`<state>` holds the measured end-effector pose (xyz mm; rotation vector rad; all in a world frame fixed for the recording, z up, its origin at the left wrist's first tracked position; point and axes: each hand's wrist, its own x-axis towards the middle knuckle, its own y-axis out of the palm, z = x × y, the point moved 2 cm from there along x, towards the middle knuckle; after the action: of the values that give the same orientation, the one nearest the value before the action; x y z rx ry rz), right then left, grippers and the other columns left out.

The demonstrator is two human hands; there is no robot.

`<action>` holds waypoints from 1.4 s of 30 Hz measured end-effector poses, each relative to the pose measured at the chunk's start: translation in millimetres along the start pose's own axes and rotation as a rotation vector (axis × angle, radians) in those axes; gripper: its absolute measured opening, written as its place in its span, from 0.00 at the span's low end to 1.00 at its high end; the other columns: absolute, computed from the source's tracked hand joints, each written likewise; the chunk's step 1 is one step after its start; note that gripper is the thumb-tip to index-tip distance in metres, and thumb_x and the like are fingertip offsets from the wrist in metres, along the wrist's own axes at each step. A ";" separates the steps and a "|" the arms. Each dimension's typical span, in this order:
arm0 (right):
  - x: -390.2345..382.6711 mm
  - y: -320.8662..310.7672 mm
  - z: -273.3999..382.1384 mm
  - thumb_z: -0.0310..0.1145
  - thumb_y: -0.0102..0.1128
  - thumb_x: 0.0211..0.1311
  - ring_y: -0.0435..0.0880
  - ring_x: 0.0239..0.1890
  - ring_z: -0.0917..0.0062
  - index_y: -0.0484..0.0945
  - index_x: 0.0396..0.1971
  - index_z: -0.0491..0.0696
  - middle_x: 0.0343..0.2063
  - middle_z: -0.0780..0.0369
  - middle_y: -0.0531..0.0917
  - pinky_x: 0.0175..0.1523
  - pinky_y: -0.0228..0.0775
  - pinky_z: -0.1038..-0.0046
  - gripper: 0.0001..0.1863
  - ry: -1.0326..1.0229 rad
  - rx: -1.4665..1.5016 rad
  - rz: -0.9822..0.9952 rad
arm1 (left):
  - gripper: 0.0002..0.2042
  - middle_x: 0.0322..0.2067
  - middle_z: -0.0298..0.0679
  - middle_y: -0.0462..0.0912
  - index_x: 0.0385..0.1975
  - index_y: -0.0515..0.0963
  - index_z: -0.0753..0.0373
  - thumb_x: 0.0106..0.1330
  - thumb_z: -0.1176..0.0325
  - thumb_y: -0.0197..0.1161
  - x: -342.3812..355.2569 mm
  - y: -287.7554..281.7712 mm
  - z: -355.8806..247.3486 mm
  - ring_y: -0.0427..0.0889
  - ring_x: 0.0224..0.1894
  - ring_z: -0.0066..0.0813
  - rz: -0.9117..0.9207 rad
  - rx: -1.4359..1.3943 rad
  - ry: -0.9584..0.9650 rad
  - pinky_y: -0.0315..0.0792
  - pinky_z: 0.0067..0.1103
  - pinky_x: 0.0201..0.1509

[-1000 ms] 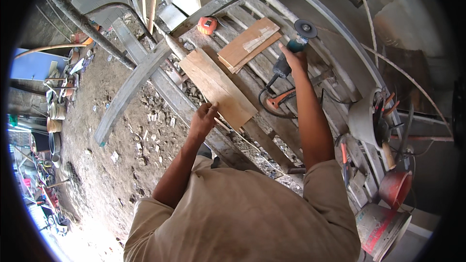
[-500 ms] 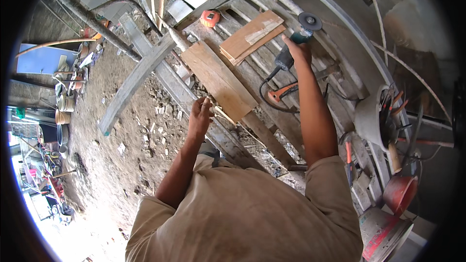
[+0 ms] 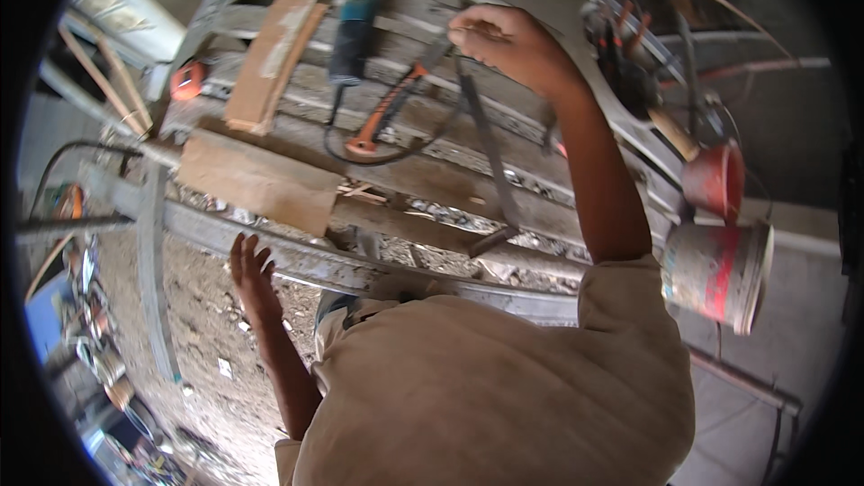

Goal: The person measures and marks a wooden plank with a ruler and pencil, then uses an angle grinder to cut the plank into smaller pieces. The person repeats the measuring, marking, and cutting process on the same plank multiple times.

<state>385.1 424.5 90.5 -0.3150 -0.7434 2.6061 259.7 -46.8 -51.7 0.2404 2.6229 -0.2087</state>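
Observation:
My right hand (image 3: 504, 45) is closed in a pinch on the upper end of a dark L-shaped metal square (image 3: 490, 148). Its long arm slants down over the slats to a short crosspiece. Close to those fingertips lies a tool with an orange-and-black handle (image 3: 380, 117), whose grey metal end runs up to the hand. An angle grinder (image 3: 354, 34) rests on the slatted bench (image 3: 423, 148), its cord curling round the orange handle. My left hand (image 3: 256, 274), fingers apart and holding nothing, hovers by the bench's near edge below a wide wooden board (image 3: 261, 175).
Smaller wooden boards (image 3: 270, 58) lie stacked beside an orange tape measure (image 3: 188, 80). A red container (image 3: 715, 180) and a pale bucket with a red band (image 3: 711, 274) stand on the right. A metal beam (image 3: 155, 279) juts out at left over the rubble-strewn ground (image 3: 211, 342).
My right hand has let go of the angle grinder, now on the slats, and grips the metal square. My left fingers have spread. The view has swung to the right.

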 end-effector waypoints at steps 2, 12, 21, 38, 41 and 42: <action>-51.0 -30.7 -21.0 0.40 0.61 0.72 0.83 0.37 0.82 0.82 0.49 0.40 0.36 0.63 0.86 0.43 0.74 0.76 0.18 0.093 -0.058 -0.073 | 0.25 0.57 0.35 0.80 0.67 0.71 0.57 0.73 0.55 0.58 11.2 -0.5 3.3 0.78 0.50 0.31 0.034 0.036 -0.003 0.69 0.28 0.53; -222.1 -63.7 -91.3 0.33 0.56 0.68 0.85 0.28 0.80 0.84 0.43 0.39 0.26 0.61 0.86 0.35 0.75 0.76 0.14 0.653 -0.133 -0.244 | 0.28 0.59 0.35 0.80 0.70 0.68 0.55 0.75 0.48 0.55 60.1 -6.1 -21.9 0.78 0.52 0.30 0.074 0.101 0.034 0.68 0.26 0.52; -185.9 55.8 -49.2 0.51 0.71 0.59 0.87 0.33 0.63 0.81 0.44 0.42 0.31 0.54 0.86 0.43 0.78 0.63 0.27 0.626 -0.531 0.040 | 0.32 0.61 0.44 0.72 0.74 0.55 0.64 0.76 0.57 0.55 82.2 3.9 0.2 0.76 0.57 0.38 0.156 -0.169 0.000 0.73 0.34 0.57; -255.0 78.8 -61.2 0.33 0.68 0.63 0.79 0.28 0.82 0.79 0.41 0.42 0.28 0.67 0.79 0.35 0.73 0.75 0.12 0.288 0.424 -0.541 | 0.24 0.46 0.44 0.81 0.58 0.72 0.70 0.73 0.56 0.64 23.3 1.8 -39.3 0.79 0.46 0.25 -0.304 -0.022 0.476 0.73 0.21 0.51; -213.4 121.3 -41.8 0.32 0.66 0.64 0.80 0.28 0.82 0.80 0.42 0.41 0.28 0.66 0.80 0.35 0.73 0.77 0.12 0.311 0.369 -0.214 | 0.25 0.44 0.41 0.85 0.59 0.75 0.66 0.73 0.51 0.62 -9.3 15.8 -53.5 0.81 0.38 0.23 0.239 0.135 0.329 0.74 0.22 0.40; -185.9 149.8 -18.7 0.32 0.66 0.65 0.80 0.28 0.83 0.79 0.42 0.41 0.28 0.66 0.80 0.35 0.73 0.77 0.12 0.297 0.396 -0.124 | 0.26 0.43 0.41 0.85 0.59 0.76 0.67 0.72 0.51 0.64 -22.3 31.5 -64.3 0.81 0.39 0.23 0.448 0.065 0.271 0.75 0.22 0.43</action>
<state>508.1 234.5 12.2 -0.5005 -0.1366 2.4415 255.8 -6.9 11.6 0.9223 2.7404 -0.1108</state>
